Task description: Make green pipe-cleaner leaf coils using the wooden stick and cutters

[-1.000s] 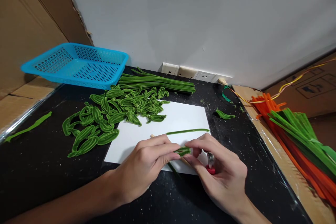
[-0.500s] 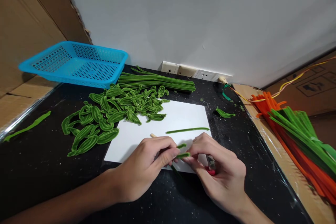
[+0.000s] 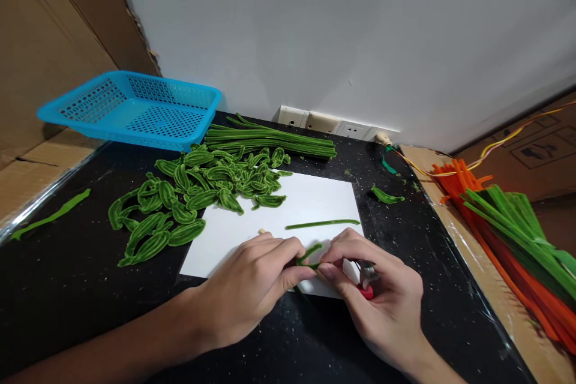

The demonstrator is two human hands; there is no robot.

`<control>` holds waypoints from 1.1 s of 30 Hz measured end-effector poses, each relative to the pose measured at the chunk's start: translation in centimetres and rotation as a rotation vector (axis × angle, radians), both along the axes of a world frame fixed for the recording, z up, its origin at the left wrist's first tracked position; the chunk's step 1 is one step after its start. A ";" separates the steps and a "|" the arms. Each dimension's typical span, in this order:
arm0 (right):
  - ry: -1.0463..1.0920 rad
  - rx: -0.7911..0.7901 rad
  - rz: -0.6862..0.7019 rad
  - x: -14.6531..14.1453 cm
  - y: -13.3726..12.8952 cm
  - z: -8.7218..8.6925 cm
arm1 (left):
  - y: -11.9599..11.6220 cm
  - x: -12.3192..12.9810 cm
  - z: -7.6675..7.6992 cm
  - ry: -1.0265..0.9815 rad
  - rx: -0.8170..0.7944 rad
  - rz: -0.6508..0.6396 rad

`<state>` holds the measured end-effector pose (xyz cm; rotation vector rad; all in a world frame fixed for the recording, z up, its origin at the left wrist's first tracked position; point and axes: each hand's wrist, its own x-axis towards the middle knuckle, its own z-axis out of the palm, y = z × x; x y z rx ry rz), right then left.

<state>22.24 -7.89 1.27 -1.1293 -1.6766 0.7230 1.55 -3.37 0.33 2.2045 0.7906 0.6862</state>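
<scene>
Over the near part of a white sheet of paper, both hands meet at a green pipe cleaner. My left hand is closed on it in a pinch, with a short fuzzy end sticking out to the right. Thumb and forefinger of my right hand pinch the other end. Tucked in the right palm is a metal tool with a red handle, mostly hidden. A straight green pipe cleaner lies on the paper just beyond the hands. The tip of a pale stick shows behind the left knuckles.
Many looped green pipe-cleaner leaves are heaped left of centre. Behind them lie a bundle of green pipe cleaners and a blue basket. Wall sockets line the back. Orange and green bundles rest at right.
My right thumb and forefinger have closed on the pipe cleaner's end and drawn nearer my left fingers. The red-handled tool shows more in the right palm.
</scene>
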 end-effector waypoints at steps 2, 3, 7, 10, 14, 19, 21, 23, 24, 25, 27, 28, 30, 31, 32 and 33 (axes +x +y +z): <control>-0.002 -0.006 -0.005 0.0 -0.1 -0.1 | 0.1 0.0 -0.1 -0.013 0.077 0.005; -0.004 -0.010 -0.006 0.1 -0.1 -0.1 | 0.1 0.0 -0.2 -0.021 0.101 0.007; 0.000 -0.013 -0.008 -0.1 0.1 0.0 | 0.1 0.1 -0.4 -0.070 0.162 -0.005; 0.009 -0.013 -0.014 -0.2 0.2 0.0 | 0.0 0.1 -0.6 -0.110 0.170 0.021; 0.016 -0.017 -0.012 -0.2 0.2 0.1 | 0.0 0.1 -0.9 -0.120 0.147 0.033; 0.006 -0.011 -0.028 -0.2 0.1 0.2 | -0.1 0.1 -0.8 -0.092 0.156 0.034; 0.001 -0.009 -0.034 -0.2 0.1 0.2 | -0.2 0.1 -0.7 -0.085 0.158 0.042; -0.005 -0.012 -0.036 -0.2 0.1 0.1 | -0.2 0.1 -0.7 -0.092 0.155 0.051; -0.008 -0.015 -0.039 -0.2 0.2 0.1 | -0.2 0.1 -0.8 -0.100 0.150 0.052; -0.011 -0.016 -0.042 -0.2 0.2 0.1 | -0.3 0.1 -0.8 -0.112 0.144 0.053; -0.020 -0.010 -0.058 -0.2 0.2 0.1 | -0.3 0.0 -0.9 -0.127 0.124 0.045; -0.026 0.000 -0.071 -0.2 0.2 0.1 | -0.3 0.0 -1.0 -0.132 0.112 0.038; -0.040 0.025 -0.100 -0.1 0.3 0.1 | -0.3 -0.1 -1.0 -0.136 0.095 0.027; -0.049 0.033 -0.109 -0.1 0.3 0.1 | -0.3 -0.1 -1.0 -0.132 0.089 0.024; -0.058 0.039 -0.115 0.0 0.3 0.0 | -0.2 0.0 -1.0 -0.124 0.086 0.023; -0.065 0.045 -0.113 0.0 0.4 0.0 | -0.2 0.0 -0.9 -0.114 0.087 0.021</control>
